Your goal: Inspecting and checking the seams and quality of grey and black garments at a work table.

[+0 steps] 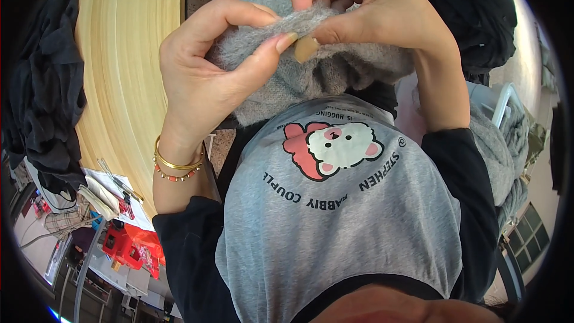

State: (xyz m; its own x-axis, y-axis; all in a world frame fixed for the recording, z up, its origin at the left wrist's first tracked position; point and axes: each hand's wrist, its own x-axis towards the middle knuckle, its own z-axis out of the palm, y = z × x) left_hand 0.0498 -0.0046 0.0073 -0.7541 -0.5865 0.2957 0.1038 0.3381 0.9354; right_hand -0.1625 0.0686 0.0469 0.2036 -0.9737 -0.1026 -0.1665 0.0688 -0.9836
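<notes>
Grey knitted fabric [269,93], fuzzy and bunched, lies over my lap and rises toward the top of the view. Its raised edge is pinched between the thumb and fingers of my left hand [206,63]. Close by on the right, my right hand [388,9] grips the same edge between thumb and curled fingers. A small tan flat piece [307,49] shows just below the right thumb tip, against the knit. What it is, and whether it is fixed to the fabric, I cannot make out.
A pale wooden table [122,54] runs along my left. Dark cloth [45,84] lies on its far left side, with papers and thin tools [116,185] nearer me. Red plastic containers [122,245] stand lower left. Black fabric [472,15] and more grey knitwear [496,143] are at right.
</notes>
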